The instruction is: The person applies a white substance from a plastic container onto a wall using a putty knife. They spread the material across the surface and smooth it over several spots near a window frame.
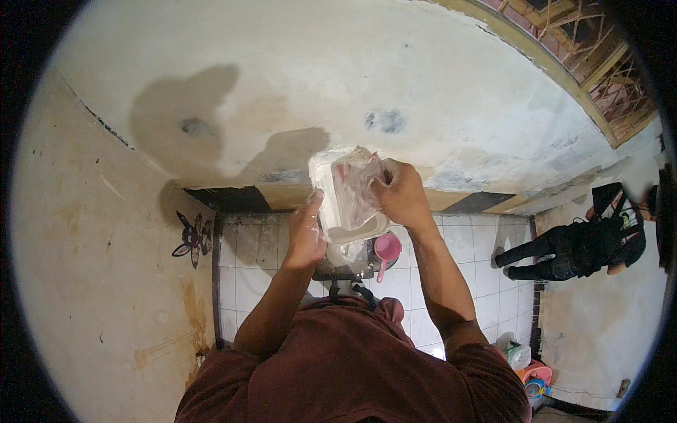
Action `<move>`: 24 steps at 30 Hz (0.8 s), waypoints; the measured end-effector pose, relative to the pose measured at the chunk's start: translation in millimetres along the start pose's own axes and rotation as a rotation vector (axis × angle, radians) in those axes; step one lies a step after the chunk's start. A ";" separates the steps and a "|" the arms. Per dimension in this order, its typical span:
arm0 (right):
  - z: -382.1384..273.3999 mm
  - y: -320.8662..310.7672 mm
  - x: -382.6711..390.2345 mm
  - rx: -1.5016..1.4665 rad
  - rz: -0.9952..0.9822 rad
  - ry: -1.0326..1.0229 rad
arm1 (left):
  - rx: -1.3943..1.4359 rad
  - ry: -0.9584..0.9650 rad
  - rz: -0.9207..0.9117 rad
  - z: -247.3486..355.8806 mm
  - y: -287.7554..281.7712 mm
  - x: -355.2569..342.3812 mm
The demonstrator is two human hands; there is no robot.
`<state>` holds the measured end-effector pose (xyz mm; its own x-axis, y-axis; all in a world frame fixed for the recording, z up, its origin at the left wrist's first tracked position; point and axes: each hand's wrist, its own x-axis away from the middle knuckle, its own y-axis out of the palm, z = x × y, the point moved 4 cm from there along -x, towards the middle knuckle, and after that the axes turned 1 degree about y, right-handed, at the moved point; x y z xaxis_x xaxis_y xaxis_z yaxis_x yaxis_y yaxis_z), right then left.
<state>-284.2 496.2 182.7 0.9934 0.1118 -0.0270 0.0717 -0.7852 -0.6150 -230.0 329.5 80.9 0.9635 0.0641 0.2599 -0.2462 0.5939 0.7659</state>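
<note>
A whitish rectangular tub [326,176], coated in pale residue, is held up before me in front of the wall. My left hand [305,229] is closed on its left rim, with white smears on the fingers. My right hand [405,197] pinches a crumpled, translucent plastic piece [360,185] that lies over the tub's inside. Whether that is a bag or a loose sheet, I cannot tell. Below the tub, a pink dipper [386,248] rests near the floor, its handle toward me.
A dark, white-spattered board [344,269] lies by my feet on white floor tiles [243,285]. The patched wall [275,77] rises ahead. Another person [585,247] stands at the right. Colourful plastic items [536,377] sit at lower right; a window [599,56] is upper right.
</note>
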 end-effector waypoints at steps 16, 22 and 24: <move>23.2 18.3 -0.9 -0.543 -0.093 0.049 | -0.015 0.029 -0.054 -4.0 -4.1 -4.4; 29.1 2.4 5.8 -0.888 -0.049 0.184 | 0.025 0.023 0.002 3.0 -6.9 -5.7; 25.4 0.6 8.1 -0.957 -0.020 0.176 | -0.018 0.026 -0.028 1.2 -24.6 -11.7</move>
<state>-278.4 512.1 162.1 0.9848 0.0991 0.1428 0.0543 -0.9560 0.2884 -235.3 313.2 59.8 0.9723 0.0681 0.2235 -0.2178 0.6099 0.7619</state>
